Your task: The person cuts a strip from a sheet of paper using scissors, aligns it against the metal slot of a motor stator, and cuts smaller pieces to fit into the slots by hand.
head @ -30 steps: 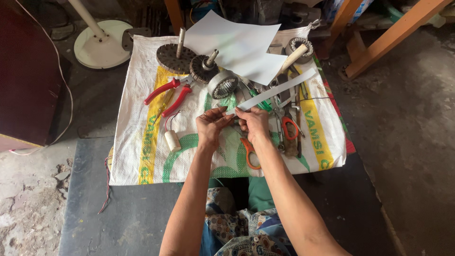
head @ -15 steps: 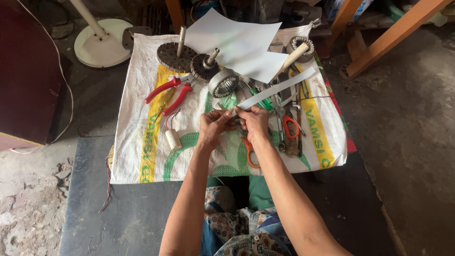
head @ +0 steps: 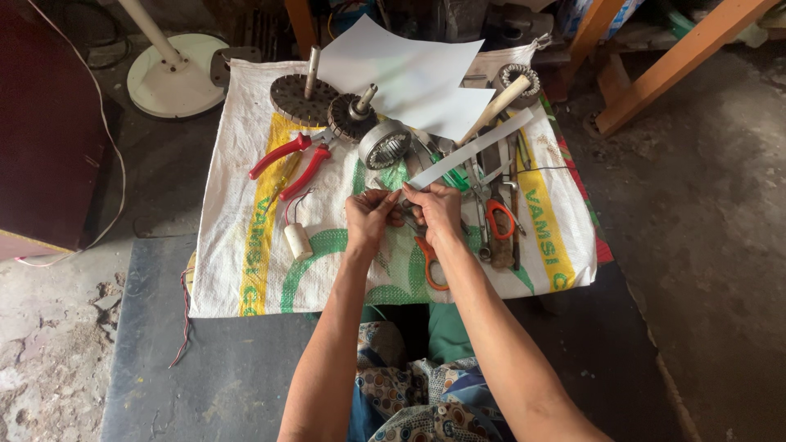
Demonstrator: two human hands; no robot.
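My left hand (head: 370,217) and my right hand (head: 436,210) meet over the middle of a white woven sack (head: 237,254) spread on the floor. Both pinch the near end of a long white paper strip (head: 475,147) that runs up and to the right. Orange-handled scissors (head: 429,260) lie just under my right wrist. A round metal motor stator (head: 385,144) sits right behind the hands.
On the sack lie red-handled pliers (head: 288,157), two rotors with shafts (head: 307,94), a white capacitor (head: 299,241), white paper sheets (head: 409,69) and several hand tools at right (head: 499,221). A fan base (head: 176,78) stands back left, wooden legs (head: 679,61) back right.
Both hands stay at the strip's near end; the fingers shift only slightly along it.
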